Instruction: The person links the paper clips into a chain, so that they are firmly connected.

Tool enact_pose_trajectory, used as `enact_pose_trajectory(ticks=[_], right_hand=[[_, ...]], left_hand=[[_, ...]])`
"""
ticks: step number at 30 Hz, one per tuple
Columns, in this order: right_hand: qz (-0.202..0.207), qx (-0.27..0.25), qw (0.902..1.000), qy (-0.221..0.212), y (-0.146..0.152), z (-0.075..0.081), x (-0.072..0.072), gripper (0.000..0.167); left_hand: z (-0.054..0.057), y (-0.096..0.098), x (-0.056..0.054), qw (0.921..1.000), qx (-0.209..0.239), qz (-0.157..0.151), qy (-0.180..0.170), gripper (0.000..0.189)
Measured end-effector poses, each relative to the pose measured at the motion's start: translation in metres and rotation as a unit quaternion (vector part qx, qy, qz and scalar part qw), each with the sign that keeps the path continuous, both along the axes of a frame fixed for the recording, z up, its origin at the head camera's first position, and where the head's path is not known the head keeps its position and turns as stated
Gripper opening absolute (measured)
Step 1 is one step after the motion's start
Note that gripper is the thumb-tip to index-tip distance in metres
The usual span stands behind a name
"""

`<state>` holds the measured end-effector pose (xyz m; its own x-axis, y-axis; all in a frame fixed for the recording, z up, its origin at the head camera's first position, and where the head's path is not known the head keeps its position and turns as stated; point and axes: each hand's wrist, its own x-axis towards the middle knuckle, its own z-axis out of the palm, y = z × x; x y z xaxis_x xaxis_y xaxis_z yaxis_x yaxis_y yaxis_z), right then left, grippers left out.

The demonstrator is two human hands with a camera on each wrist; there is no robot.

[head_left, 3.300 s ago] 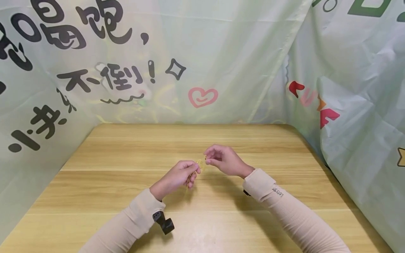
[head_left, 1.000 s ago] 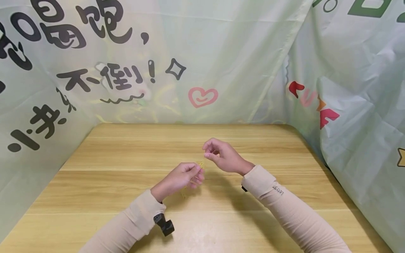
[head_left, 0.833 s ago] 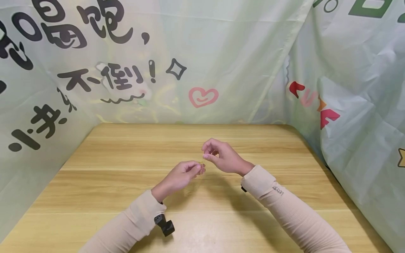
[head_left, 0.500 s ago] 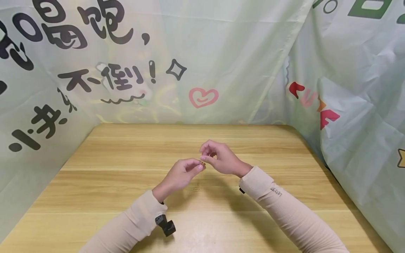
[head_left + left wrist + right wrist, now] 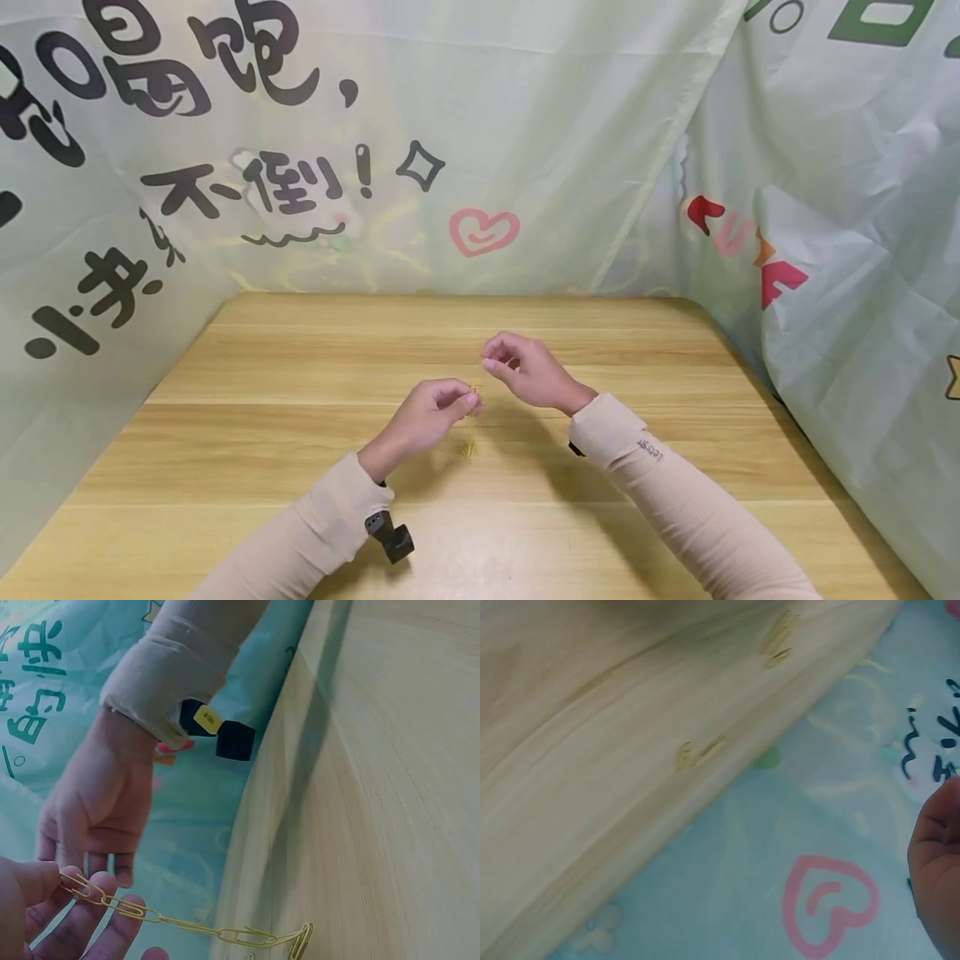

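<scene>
In the head view my left hand (image 5: 423, 417) pinches a chain of yellow paper clips (image 5: 467, 450) between thumb and fingertips. The left wrist view shows this chain (image 5: 135, 907) running from the pinch across the other fingers (image 5: 82, 922), its far end dangling over the tabletop. My right hand (image 5: 534, 372) hovers a little above and to the right, apart from the chain. Its fingers are loosely bent, and no object shows between them. The right wrist view catches only part of this hand (image 5: 937, 870) at the right edge.
A wooden table (image 5: 262, 358) lies under both hands. Blurred yellow paper clips (image 5: 780, 637) appear against the wood in the right wrist view. Printed cloth curtains (image 5: 540, 150) enclose the back and sides. A black wrist camera (image 5: 390, 536) hangs from the left cuff.
Half a second ago my hands met at the clips; now the right hand has drawn back up and right. The chain, earlier gathered in the left hand, hangs below it.
</scene>
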<state>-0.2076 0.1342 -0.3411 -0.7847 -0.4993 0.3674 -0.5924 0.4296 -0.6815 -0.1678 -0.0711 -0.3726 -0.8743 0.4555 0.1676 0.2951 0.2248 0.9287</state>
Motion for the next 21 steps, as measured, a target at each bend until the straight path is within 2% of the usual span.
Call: enact_pose_trajectory(ticks=[4,9,15,21], right_hand=[[-0.027,0.023,0.9992,-0.018,0.006,-0.006,-0.009,0.008],[-0.050,0.076,0.9952,-0.036,0.014,-0.015,-0.022,0.019],[-0.071,0.149,0.9838,-0.069,0.019,-0.031,-0.036,0.029],[-0.080,0.196,0.9730,-0.093,0.021,-0.040,-0.042,0.035]], left_hand=[[0.000,-0.002,0.000,1.0000,0.005,-0.001,-0.002,0.021],[0.000,-0.002,0.000,0.9998,0.016,0.003,-0.008,0.019],[0.002,-0.002,0.002,0.9997,0.017,0.009,-0.012,0.019],[0.003,-0.004,0.004,0.9996,0.017,0.010,-0.018,0.018]])
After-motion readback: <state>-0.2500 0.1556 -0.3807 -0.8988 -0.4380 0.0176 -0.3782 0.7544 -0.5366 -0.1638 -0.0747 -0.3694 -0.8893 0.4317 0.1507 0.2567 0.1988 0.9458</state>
